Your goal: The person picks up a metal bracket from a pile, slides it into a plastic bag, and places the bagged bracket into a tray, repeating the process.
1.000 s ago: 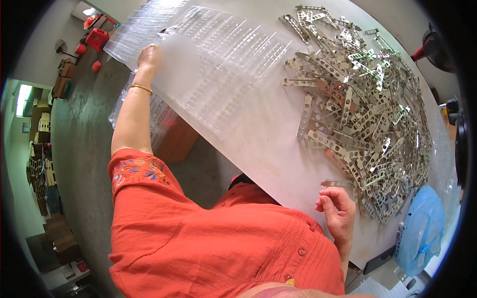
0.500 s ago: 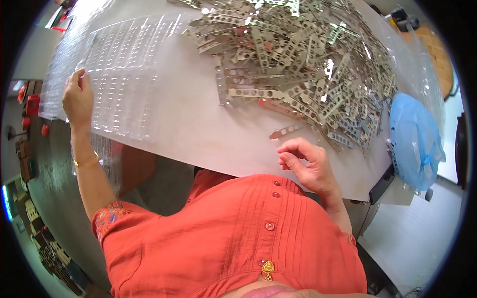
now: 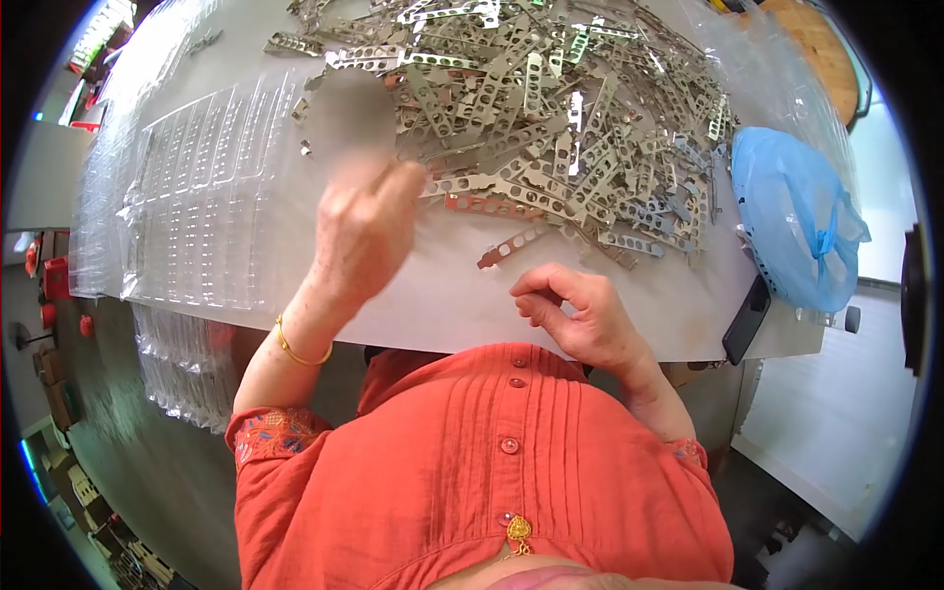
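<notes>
A large heap of perforated metal strips point(image 3: 492, 108) covers the back of the white table. At the heap's near left edge is my left hand point(image 3: 369, 221), fingers curled and blurred; whether they hold a strip cannot be made out. A grey blur hides the spot just beyond it. My right hand point(image 3: 575, 310) hovers by the table's front edge, fingers curled in a loose pinch, with nothing visible between them. Just beyond it, a reddish-ended strip point(image 3: 511, 246) lies apart from the heap. To the left lies a clear plastic tray point(image 3: 206, 187) with rows of slots.
More clear plastic trays point(image 3: 103, 236) are stacked at the far left. A blue plastic bag point(image 3: 796, 221) sits at the right, beside a black phone point(image 3: 747, 320) at the table's edge. Clear plastic sheeting point(image 3: 777, 79) lies behind the bag.
My left hand has moved right, from the tray's left side to the heap's edge. The view has shifted. My right hand keeps much the same curled pose.
</notes>
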